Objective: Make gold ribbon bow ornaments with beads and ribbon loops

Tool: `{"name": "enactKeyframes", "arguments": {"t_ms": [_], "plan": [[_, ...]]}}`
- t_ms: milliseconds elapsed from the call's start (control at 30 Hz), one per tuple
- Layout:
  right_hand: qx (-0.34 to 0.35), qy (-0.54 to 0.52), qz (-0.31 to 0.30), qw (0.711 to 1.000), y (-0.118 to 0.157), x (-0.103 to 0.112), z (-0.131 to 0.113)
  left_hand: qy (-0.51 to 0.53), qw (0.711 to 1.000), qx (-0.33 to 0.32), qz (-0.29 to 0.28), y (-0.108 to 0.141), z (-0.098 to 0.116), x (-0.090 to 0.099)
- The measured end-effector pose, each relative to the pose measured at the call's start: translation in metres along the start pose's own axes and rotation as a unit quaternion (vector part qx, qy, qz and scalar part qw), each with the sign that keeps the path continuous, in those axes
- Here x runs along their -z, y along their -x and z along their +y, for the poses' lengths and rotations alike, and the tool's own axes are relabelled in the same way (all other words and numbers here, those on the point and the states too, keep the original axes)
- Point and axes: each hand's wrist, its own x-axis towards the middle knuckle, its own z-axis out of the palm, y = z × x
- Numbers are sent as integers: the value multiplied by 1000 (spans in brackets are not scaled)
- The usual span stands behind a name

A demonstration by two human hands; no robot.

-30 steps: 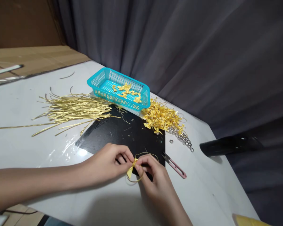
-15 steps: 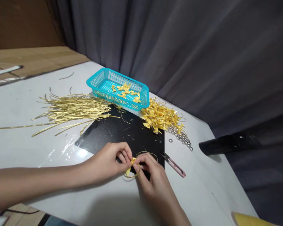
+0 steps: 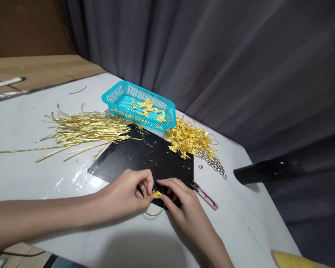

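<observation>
A small yellow ribbon bow (image 3: 157,194) with a loop of gold cord (image 3: 155,214) hangs over the near edge of the black mat (image 3: 145,156). Thumb and index finger of my left hand (image 3: 135,190) are closed on the bow's left side. My right hand (image 3: 181,199) is just right of it, thumb and index finger apart; the thumb tip is close to the bow, and whether it touches I cannot tell. Beside my right hand lie thread snips (image 3: 205,195) with pink handles.
Behind the mat stands a blue basket (image 3: 139,119) with several yellow bows in it. A bundle of gold cords (image 3: 86,128) lies left, a pile of corded bows (image 3: 190,137) right, with small silver rings (image 3: 214,163) beside it. A black cylindrical object (image 3: 268,172) stands farther right.
My right thumb and index finger have parted from their pinch at the bow. The bow has turned in my left fingers, so its loop now points right. The view has shifted slightly.
</observation>
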Motion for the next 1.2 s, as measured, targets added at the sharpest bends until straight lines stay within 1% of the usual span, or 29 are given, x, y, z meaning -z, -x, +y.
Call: {"name": "enactKeyframes", "arguments": {"t_ms": [67,100,167,267,400,467,633,733,833,900,933,967,1033,1067,1100,1133,1200], "plan": [[1,13,10,1000,-4,0,2,-8,1000,-1,-2,1,1,0],[1,19,26,999,-6,2,4,-12,1000,-2,-3,1,1,1],[0,32,79,996,-6,8,8,-20,1000,-7,-3,1,0,1],[-2,52,181,982,-2,24,17,-32,999,-20,-3,1,-4,2],[-25,66,305,950,8,45,28,-49,998,-36,-1,0,-6,5],[-37,70,357,931,12,54,31,-62,997,-45,2,0,-6,7],[-53,76,460,883,17,66,28,-86,994,-65,14,-3,-8,9],[-47,27,497,866,18,63,18,-97,992,-75,19,-5,-10,9],[-9,-94,498,862,23,55,0,-121,988,-91,34,-7,-11,10],[29,-177,471,863,30,49,-13,-137,983,-108,47,-8,-12,10],[56,-213,446,868,33,47,-20,-142,981,-119,53,-8,-12,11],[85,-245,406,876,35,45,-26,-144,979,-132,58,-9,-12,11],[152,-285,300,897,35,42,-35,-136,975,-161,66,-9,-11,10],[173,-286,255,907,33,40,-38,-130,973,-177,69,-9,-11,9],[182,-275,225,917,30,38,-40,-125,971,-193,73,-8,-11,9],[168,-258,215,927,26,34,-40,-122,968,-207,77,-8,-11,8],[106,-237,222,940,17,25,-37,-121,962,-232,83,-6,-11,7]]}}
